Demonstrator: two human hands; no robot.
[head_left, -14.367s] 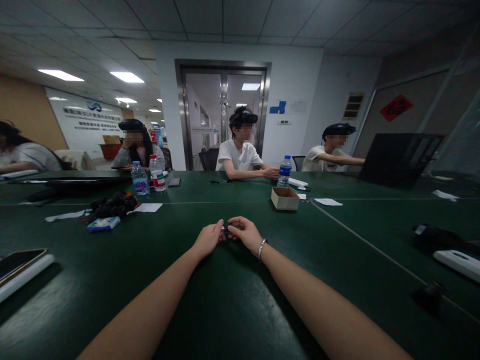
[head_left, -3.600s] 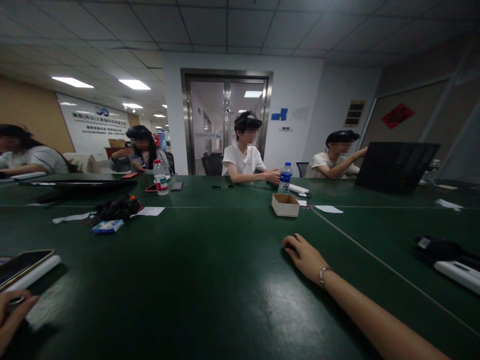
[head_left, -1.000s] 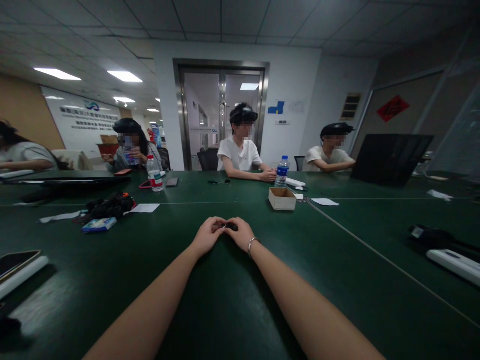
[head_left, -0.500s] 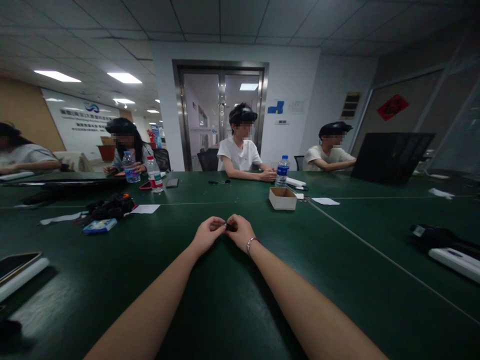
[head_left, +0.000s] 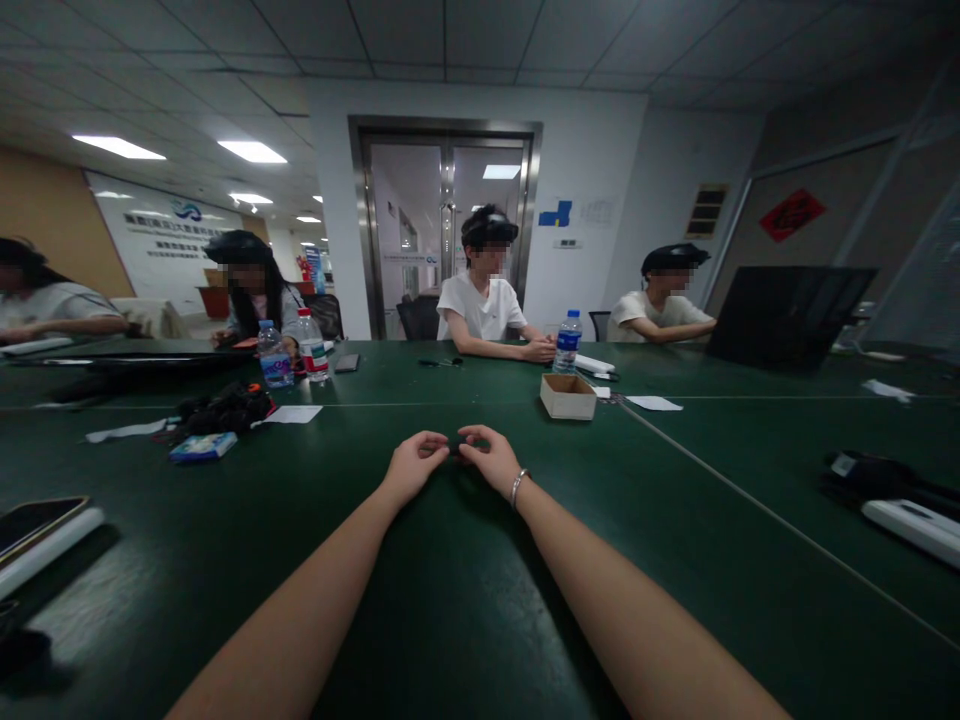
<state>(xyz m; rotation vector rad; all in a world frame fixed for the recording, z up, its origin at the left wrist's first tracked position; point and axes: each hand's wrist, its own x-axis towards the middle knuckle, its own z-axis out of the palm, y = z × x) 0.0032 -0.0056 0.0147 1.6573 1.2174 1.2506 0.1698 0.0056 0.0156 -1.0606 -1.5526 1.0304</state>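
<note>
In front of me, over the dark green table (head_left: 450, 560), my two hands meet at a small dark object (head_left: 454, 448). It is too small and dark for me to tell its kind. My left hand (head_left: 413, 465) pinches it from the left between thumb and fingertips. From the right, my right hand (head_left: 493, 461), with a silver bracelet at the wrist, has its thumb and index finger closed about the other side. The fingertips hide part of the object. An open cardboard box (head_left: 568, 402) stands beyond my right hand.
Bottles (head_left: 276, 368) and a blue packet (head_left: 202, 447) are at left, near a black tangled heap (head_left: 225, 408). A phone (head_left: 41, 530) lies near left; a white device (head_left: 911, 530) near right. A black laptop (head_left: 791, 315) stands far right. Several people sit opposite.
My right hand has drawn slightly right, and its fingers sit a little farther from the left fingertips. More of the dark object shows between them. The whole view has shifted slightly.
</note>
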